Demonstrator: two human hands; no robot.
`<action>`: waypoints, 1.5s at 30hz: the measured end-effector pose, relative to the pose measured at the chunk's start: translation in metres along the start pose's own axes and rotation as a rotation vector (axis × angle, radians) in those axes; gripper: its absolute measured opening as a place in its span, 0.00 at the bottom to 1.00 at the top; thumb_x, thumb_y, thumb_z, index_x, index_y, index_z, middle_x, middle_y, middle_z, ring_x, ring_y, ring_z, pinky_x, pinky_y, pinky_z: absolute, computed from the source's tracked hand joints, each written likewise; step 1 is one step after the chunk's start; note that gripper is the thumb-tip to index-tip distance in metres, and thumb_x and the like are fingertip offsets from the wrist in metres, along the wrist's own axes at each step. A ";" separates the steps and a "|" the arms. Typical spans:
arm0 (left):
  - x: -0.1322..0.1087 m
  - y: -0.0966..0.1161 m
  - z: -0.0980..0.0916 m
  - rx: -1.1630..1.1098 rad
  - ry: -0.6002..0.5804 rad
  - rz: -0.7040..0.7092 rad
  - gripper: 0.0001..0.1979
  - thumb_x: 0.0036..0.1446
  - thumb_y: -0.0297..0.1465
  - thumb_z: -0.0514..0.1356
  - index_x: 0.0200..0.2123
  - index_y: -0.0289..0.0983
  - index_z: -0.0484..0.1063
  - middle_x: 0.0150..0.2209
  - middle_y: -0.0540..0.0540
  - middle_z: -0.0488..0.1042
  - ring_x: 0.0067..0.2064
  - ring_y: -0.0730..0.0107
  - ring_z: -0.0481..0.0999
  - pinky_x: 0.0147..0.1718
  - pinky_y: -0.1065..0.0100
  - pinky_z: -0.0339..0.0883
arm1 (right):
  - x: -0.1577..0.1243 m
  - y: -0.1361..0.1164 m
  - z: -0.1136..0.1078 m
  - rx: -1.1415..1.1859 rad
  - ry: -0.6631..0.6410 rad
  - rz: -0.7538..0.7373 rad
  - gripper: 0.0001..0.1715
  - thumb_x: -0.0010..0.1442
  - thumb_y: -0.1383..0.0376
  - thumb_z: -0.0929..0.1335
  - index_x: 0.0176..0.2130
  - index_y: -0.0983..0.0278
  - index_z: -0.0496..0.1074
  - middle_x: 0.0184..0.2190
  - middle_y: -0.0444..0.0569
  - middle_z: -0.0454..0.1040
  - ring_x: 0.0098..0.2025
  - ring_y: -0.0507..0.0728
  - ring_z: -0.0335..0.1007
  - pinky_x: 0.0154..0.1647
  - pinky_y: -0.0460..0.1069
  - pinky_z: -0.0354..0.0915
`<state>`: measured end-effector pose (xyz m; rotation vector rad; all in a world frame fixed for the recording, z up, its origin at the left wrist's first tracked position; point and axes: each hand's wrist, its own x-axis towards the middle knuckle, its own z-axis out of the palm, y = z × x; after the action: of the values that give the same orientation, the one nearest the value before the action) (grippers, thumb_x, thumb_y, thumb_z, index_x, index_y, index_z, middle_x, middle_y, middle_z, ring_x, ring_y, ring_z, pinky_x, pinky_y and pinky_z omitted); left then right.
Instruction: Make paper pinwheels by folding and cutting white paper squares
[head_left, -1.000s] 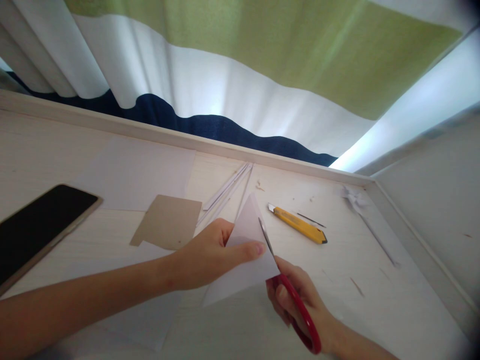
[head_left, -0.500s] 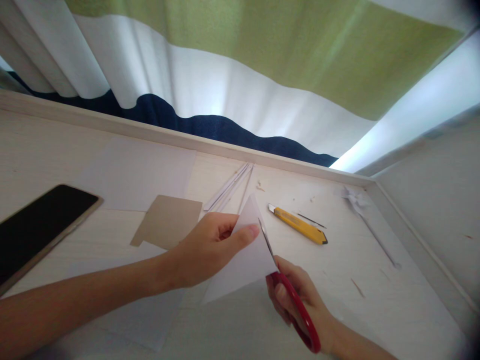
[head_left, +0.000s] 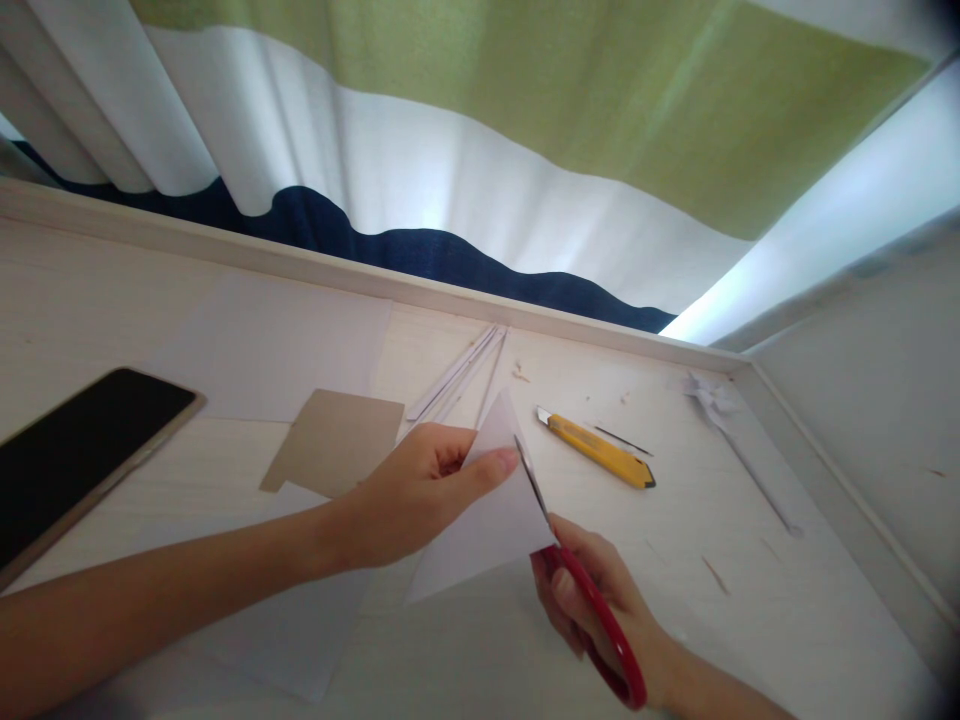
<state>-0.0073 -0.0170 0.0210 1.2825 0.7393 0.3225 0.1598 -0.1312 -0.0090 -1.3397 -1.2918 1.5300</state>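
My left hand (head_left: 420, 492) pinches a white paper triangle (head_left: 480, 535), its thumb lying on top and the fingers behind. A pair of red-handled scissors (head_left: 604, 625) is in my right hand (head_left: 592, 585), with some fingers through the handle loops. One slim scissor blade shows over the paper close to its right edge, its tip just beside my left thumb; the other blade is hidden. The paper's pointed top rises above my thumb, and its lower left corner hangs over the table.
Beyond the hands lie a yellow utility knife (head_left: 600, 452), folded paper strips (head_left: 457, 375) and a beige card (head_left: 337, 440). White sheets (head_left: 285, 345) and a phone (head_left: 97, 440) are at left. A paper pinwheel (head_left: 712, 395) rests at right; a raised ledge (head_left: 360, 275) borders the back.
Almost nothing differs. The scissors' handles and my right hand have shifted very slightly, while my left hand and the paper stay in place.
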 end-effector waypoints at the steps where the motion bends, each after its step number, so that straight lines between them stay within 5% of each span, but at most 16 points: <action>1: 0.000 0.000 0.000 0.000 0.002 0.002 0.19 0.53 0.42 0.52 0.20 0.33 0.64 0.18 0.53 0.62 0.19 0.81 0.60 0.14 0.79 0.50 | 0.000 0.000 0.000 -0.004 0.002 0.000 0.23 0.55 0.47 0.60 0.26 0.64 0.58 0.14 0.36 0.54 0.13 0.44 0.45 0.12 0.41 0.45; 31: 0.003 0.000 -0.004 -0.059 -0.126 0.004 0.17 0.53 0.39 0.53 0.20 0.31 0.66 0.18 0.52 0.63 0.19 0.82 0.60 0.15 0.80 0.50 | -0.002 0.013 -0.007 0.003 -0.030 -0.028 0.21 0.54 0.48 0.61 0.33 0.64 0.59 0.17 0.37 0.54 0.15 0.45 0.46 0.14 0.42 0.43; 45: 0.004 -0.005 -0.003 -0.125 -0.132 -0.004 0.17 0.53 0.38 0.54 0.20 0.32 0.67 0.18 0.52 0.64 0.19 0.82 0.61 0.15 0.80 0.51 | -0.002 0.013 -0.003 0.023 -0.034 -0.040 0.21 0.55 0.47 0.60 0.29 0.63 0.58 0.19 0.38 0.55 0.16 0.44 0.48 0.14 0.41 0.46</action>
<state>-0.0067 -0.0138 0.0145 1.1724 0.6000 0.2736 0.1644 -0.1356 -0.0211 -1.2709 -1.3103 1.5414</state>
